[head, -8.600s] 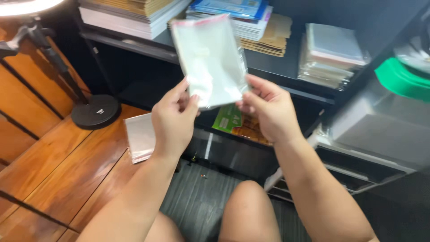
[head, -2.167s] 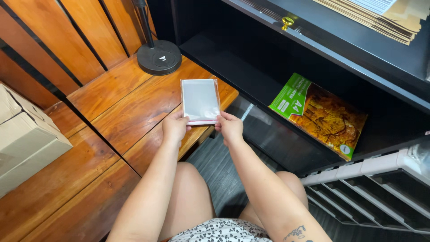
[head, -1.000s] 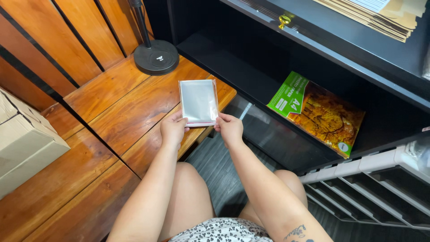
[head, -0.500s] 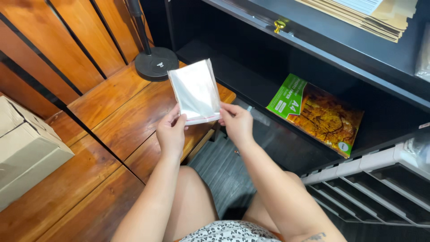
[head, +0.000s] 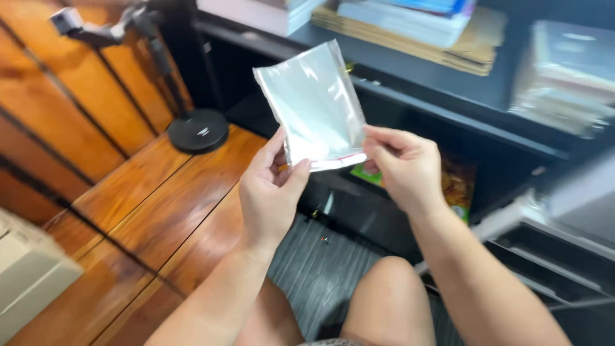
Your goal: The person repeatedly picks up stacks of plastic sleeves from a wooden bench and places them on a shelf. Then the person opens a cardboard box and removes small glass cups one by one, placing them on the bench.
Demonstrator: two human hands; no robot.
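I hold a clear plastic sleeve bag up in front of me, its open end with a thin red strip pointing down. My left hand pinches its lower left corner between thumb and fingers. My right hand grips its lower right edge. The bag looks flat and empty. My bare knees show below my arms.
A black round lamp base stands on the wooden floor at left. Dark shelves behind hold stacks of books and packets. A green printed package lies low behind my right hand. A cardboard box sits at far left.
I have lifted the clear bag off the wooden floor and raised it in front of the shelves. My view has tilted upward with it.
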